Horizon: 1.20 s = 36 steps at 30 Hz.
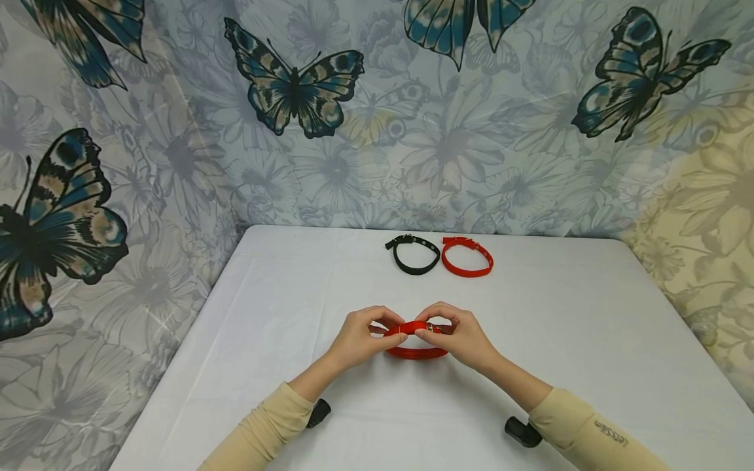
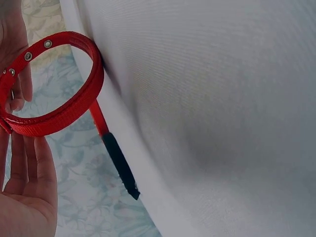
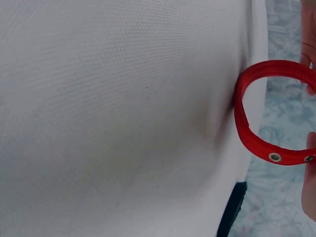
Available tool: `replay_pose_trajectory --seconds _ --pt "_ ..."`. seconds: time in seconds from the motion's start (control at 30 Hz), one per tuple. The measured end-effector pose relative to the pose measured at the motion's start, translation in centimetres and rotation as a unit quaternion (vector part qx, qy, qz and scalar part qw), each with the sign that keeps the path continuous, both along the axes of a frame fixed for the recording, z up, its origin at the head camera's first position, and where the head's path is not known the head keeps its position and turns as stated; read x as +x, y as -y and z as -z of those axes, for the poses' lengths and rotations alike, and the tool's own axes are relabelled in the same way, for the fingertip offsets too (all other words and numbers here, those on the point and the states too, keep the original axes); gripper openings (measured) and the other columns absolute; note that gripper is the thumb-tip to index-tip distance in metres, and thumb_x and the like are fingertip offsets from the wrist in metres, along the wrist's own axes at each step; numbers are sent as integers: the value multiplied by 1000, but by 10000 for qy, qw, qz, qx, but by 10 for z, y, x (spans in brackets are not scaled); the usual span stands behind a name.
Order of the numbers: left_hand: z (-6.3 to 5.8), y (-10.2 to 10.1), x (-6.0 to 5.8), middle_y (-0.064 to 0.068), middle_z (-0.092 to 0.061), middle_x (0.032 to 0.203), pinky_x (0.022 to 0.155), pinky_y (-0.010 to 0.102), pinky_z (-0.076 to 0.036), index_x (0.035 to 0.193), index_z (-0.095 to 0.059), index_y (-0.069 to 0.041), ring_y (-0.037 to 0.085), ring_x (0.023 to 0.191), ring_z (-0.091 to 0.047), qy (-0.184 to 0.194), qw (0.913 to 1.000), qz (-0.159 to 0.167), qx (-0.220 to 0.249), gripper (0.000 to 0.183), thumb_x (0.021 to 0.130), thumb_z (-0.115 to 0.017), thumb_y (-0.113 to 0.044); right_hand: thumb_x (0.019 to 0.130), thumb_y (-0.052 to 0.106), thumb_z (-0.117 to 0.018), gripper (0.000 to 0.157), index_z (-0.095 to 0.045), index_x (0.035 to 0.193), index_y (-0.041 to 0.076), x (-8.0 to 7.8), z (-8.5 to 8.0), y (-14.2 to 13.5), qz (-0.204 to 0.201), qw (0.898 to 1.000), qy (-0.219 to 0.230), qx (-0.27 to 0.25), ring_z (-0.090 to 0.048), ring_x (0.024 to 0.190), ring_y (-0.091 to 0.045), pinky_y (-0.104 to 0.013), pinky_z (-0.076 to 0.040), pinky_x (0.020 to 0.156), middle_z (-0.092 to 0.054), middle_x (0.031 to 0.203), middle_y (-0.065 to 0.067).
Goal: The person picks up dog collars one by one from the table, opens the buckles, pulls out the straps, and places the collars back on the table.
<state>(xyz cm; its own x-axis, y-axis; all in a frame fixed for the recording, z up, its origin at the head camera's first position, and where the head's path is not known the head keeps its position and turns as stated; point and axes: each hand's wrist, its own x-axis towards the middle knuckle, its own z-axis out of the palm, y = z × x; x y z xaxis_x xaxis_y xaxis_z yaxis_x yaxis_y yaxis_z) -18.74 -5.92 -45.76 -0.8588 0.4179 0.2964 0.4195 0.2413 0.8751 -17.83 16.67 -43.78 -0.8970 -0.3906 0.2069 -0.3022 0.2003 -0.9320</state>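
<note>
A red buckled collar (image 1: 416,354) with metal eyelets stands upright on the white table, its loop fastened round. At its top left my left hand (image 1: 358,337) pinches the strap between thumb and fingers. From the other side my right hand (image 1: 465,337) pinches it near the buckle (image 1: 430,327). In the left wrist view the loop of the collar (image 2: 74,116) shows, with my left hand (image 2: 29,202) below it. The right wrist view shows the collar (image 3: 244,128) touching the tabletop; my right hand (image 3: 310,192) is partly cut off.
Toward the table's far edge lie a black collar (image 1: 415,268) and another red collar (image 1: 468,271), side by side. A butterfly-patterned cloth (image 1: 377,170) hangs behind the white table (image 1: 283,281). Black devices (image 1: 523,432) sit under both wrists.
</note>
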Motion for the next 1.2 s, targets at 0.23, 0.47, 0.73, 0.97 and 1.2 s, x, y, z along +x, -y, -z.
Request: replay_pose_trajectory --seconds 0.23,0.47,0.73,0.97,1.2 --pt "-4 -1 3 -8 -69 90 74 27 -57 97 -73 -15 8 84 -65 -97 9999 -5 -47 13 84 -77 -15 85 4 -75 15 -68 99 7 0 -10 0 -158 9973 -501 516 -61 92 -18 -32 -57 81 -65 97 -5" --pt "-6 -2 3 -5 -69 90 72 26 -57 97 -73 -14 11 84 -65 -292 9995 -38 -88 13 84 -77 -14 83 12 -79 23 -69 102 20 -7 -9 -1 -475 9762 -1680 1288 -62 88 -10 -30 -57 81 -65 99 9" --pt "-5 -3 3 -7 -69 91 74 25 -56 98 -73 -15 8 85 -64 -209 9996 -56 -171 14 84 -77 -15 81 10 -80 21 -72 99 18 -6 -10 2 -318 9595 -2355 1515 -60 82 -5 -24 -55 69 -65 95 12" --pt "-2 -2 3 -8 -68 92 74 26 -57 100 -72 -15 8 85 -64 -117 9997 -99 -180 16 84 -77 -15 81 12 -81 19 -72 97 18 -5 -3 3 -121 9626 -2381 1284 -55 72 -7 -22 -50 59 -65 92 11" --pt "0 -2 2 -9 -68 92 75 26 -57 100 -72 -15 9 86 -64 28 9998 -145 -147 17 84 -76 -14 79 5 -81 21 -73 97 14 -1 -2 7 76 9700 -2237 945 -59 75 -9 -25 -53 61 -67 92 5"
